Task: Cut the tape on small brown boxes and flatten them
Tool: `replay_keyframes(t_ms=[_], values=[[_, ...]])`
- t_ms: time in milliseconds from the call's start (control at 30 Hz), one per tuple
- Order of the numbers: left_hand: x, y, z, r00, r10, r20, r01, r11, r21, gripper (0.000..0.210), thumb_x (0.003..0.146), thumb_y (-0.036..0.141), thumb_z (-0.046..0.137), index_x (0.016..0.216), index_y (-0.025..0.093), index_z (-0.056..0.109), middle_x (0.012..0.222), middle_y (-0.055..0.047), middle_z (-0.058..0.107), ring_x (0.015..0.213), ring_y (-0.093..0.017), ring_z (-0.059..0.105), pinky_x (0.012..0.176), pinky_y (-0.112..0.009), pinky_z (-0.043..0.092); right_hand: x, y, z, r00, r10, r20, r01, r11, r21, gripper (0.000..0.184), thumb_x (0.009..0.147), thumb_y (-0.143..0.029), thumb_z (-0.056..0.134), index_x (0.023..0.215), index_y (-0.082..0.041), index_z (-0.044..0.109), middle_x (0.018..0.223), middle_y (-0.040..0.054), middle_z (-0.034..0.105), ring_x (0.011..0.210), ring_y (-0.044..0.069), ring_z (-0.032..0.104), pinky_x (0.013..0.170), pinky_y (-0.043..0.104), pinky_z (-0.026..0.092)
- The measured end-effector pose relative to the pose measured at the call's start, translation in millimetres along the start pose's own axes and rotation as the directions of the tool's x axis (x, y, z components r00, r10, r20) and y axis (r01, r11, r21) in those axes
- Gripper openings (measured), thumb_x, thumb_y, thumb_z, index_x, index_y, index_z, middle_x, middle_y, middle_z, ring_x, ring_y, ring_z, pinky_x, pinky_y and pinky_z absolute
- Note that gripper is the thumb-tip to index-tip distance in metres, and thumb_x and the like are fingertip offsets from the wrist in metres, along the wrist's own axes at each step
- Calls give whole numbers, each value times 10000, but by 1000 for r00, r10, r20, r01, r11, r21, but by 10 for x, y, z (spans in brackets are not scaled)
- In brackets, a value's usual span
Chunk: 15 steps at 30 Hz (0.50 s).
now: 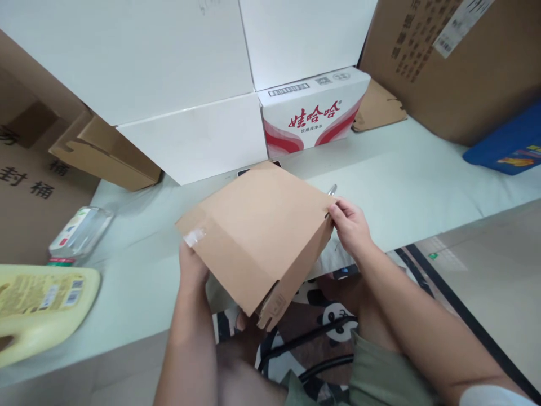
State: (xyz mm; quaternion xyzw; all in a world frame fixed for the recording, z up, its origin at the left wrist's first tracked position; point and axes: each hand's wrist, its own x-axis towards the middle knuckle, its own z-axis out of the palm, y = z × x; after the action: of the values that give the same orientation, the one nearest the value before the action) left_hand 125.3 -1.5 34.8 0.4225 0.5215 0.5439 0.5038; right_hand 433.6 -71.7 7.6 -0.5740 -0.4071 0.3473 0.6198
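A flat brown cardboard box [262, 225] is held up in front of me, tilted over the table's front edge. My left hand [192, 265] grips its left corner, by a piece of clear tape [195, 235]; most of those fingers are hidden under the cardboard. At the right corner, my right hand [350, 224] pinches the edge between thumb and fingers. The near side of the box shows an open slot and a folded flap [273, 310] with printed marks. Just past the right corner, the tip of a silvery object [333, 190] shows. A dark-edged object [243, 172] lies partly hidden behind the box.
White boxes [203, 135] and a red-and-white water carton [315, 115] line the back of the pale-covered table [139, 248]. A clear bottle [82, 231] and a yellow jug [51, 307] lie at left. A blue container [507, 144] and large brown carton [456, 67] are at right.
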Motion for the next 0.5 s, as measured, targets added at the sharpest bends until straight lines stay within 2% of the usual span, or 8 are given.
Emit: replay_keyframes(t_ms=[100, 167, 233, 333, 400, 467, 500], values=[[-22, 73, 74, 995, -16, -94, 10, 998, -65, 326, 496, 264, 858, 716, 171, 636, 630, 32, 656, 553, -123, 564, 496, -238, 451, 27, 27, 5, 1000, -4, 5, 4, 997, -82, 408, 777, -560, 701, 982, -207, 699, 700, -21, 616, 660, 153, 554, 643, 301, 455], [-15, 70, 85, 991, -67, -120, 48, 987, -151, 362, 500, 313, 869, 753, 182, 646, 681, 32, 692, 588, -139, 611, 527, -253, 491, 34, 57, 11, 999, -34, 42, 41, 983, -177, 396, 745, -494, 742, 1015, -206, 710, 787, 2, 680, 732, 169, 604, 730, 339, 495], [17, 36, 51, 988, -112, -109, 87, 974, -208, 383, 549, 375, 879, 806, 200, 655, 745, 35, 722, 625, -147, 645, 564, -269, 522, 49, 93, 7, 997, -60, 54, 71, 972, -226, 403, 734, -467, 754, 1043, -212, 715, 949, 46, 736, 857, 197, 650, 831, 384, 517], [91, -40, -48, 982, -188, -28, 177, 959, -222, 370, 673, 485, 834, 868, 221, 663, 764, 22, 735, 652, -175, 670, 600, -312, 555, 90, 138, -21, 999, -43, -28, 39, 991, -127, 423, 777, -524, 701, 1068, -217, 697, 1094, 79, 741, 985, 215, 669, 888, 398, 532], [137, -92, -102, 973, -228, 37, 231, 947, -224, 369, 730, 542, 787, 887, 231, 665, 766, 7, 741, 693, -205, 690, 614, -336, 574, 102, 144, -28, 998, 33, -47, -33, 999, 7, 463, 773, -588, 679, 1051, -217, 684, 1061, 69, 739, 939, 198, 681, 825, 358, 550], [165, -137, -122, 969, -243, 50, 248, 941, -232, 356, 741, 531, 785, 905, 238, 669, 789, 7, 751, 750, -217, 707, 635, -334, 588, 78, 125, 2, 981, 170, 92, -182, 973, 142, 527, 728, -653, 692, 1010, -208, 679, 991, 63, 739, 792, 174, 685, 669, 306, 544], [170, -155, -118, 969, -243, 38, 245, 940, -239, 341, 735, 497, 800, 918, 240, 673, 803, 11, 756, 779, -213, 714, 657, -325, 594, 53, 105, 32, 950, 239, 203, -277, 942, 188, 553, 696, -676, 709, 976, -200, 676, 932, 62, 737, 707, 163, 673, 584, 283, 516]])
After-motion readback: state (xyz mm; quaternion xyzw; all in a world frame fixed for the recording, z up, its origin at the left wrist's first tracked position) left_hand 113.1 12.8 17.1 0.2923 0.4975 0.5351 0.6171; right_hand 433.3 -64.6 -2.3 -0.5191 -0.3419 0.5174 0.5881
